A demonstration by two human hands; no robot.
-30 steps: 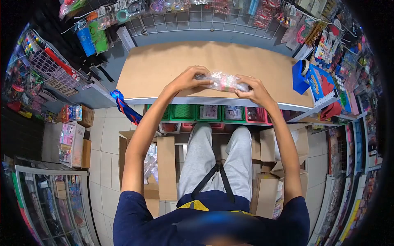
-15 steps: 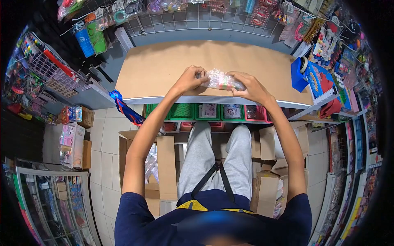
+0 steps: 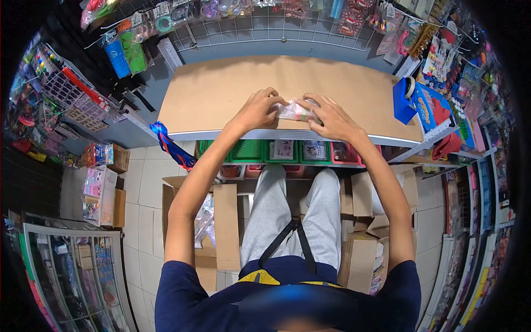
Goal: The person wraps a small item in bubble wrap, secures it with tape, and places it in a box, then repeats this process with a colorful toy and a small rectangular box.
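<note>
A small bundle in clear bubble wrap (image 3: 290,110), with some pink and green showing through, rests near the front edge of the brown tabletop (image 3: 221,83). My left hand (image 3: 259,110) is closed on the bundle's left end, fingers curled over it. On its right end my right hand (image 3: 329,117) grips too, with fingertips pressing on the wrap's upper side. What lies inside the wrap cannot be made out clearly.
A blue tape dispenser (image 3: 405,99) stands at the table's right end, beside a blue box (image 3: 428,105). Green baskets (image 3: 248,150) sit on a shelf below. Blue and red ribbons (image 3: 168,145) hang at the left corner. Open cardboard boxes (image 3: 225,227) flank my legs.
Both hands have shifted over the bundle, the right fingers moving inward across its top. The wrap looks flatter and more covered by my fingers.
</note>
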